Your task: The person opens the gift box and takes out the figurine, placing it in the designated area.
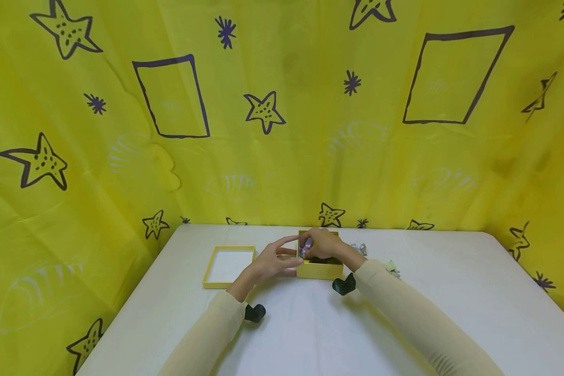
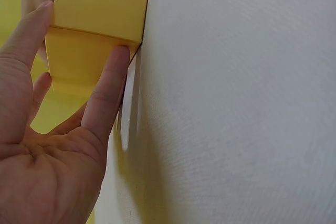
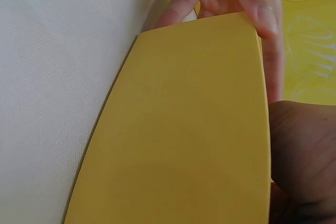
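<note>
A yellow open-topped box (image 1: pixel 320 270) stands near the far edge of the table. My left hand (image 1: pixel 272 260) rests against its left side, fingers spread and fairly straight. In the left wrist view, the left hand's fingertips (image 2: pixel 119 59) touch the box's yellow wall (image 2: pixel 84 59). My right hand (image 1: pixel 323 244) reaches over the rim into the box with bent fingers. It seems to pinch a small, shiny lilac-and-white piece (image 1: pixel 307 244) at the box's left end; its kind is too small to tell. In the right wrist view, the box wall (image 3: pixel 184 129) hides the right fingertips.
A shallow yellow lid (image 1: pixel 229 266) with a white inside lies left of the box. Small crinkled pieces lie to the right: a silvery one (image 1: pixel 361 249) and a pale green one (image 1: pixel 392 268). A yellow patterned curtain (image 1: pixel 282 167) hangs behind the white table (image 1: pixel 301 334).
</note>
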Tool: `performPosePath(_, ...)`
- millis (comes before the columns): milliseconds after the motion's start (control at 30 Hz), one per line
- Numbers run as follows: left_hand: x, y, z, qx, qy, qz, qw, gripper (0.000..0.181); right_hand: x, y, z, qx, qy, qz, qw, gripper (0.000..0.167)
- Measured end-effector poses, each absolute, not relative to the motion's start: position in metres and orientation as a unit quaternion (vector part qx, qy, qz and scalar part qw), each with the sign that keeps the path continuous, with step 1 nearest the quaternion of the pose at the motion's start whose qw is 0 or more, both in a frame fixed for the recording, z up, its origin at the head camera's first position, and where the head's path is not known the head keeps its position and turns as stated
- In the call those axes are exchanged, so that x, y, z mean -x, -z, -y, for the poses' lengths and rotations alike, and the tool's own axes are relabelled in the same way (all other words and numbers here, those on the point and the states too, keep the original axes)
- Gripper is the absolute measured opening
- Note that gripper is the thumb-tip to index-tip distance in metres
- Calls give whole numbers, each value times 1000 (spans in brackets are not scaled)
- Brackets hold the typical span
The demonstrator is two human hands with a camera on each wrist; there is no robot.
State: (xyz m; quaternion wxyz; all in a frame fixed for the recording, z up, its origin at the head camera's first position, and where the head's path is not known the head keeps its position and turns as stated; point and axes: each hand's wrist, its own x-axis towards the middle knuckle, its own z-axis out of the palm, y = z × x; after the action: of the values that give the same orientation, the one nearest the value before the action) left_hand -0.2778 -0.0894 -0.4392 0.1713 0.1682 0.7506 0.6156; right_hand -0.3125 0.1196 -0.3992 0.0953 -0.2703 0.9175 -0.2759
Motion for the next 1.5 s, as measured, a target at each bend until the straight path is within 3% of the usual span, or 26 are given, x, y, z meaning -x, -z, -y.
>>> performPosePath(767,276,441,89,-171,-628,-739,173,72,303,402,-122,221,285,-932,42,21)
performPosePath(1500,279,442,90,-179,-625,-738,181,76,292,378,-152,258,360,-897,-11,14)
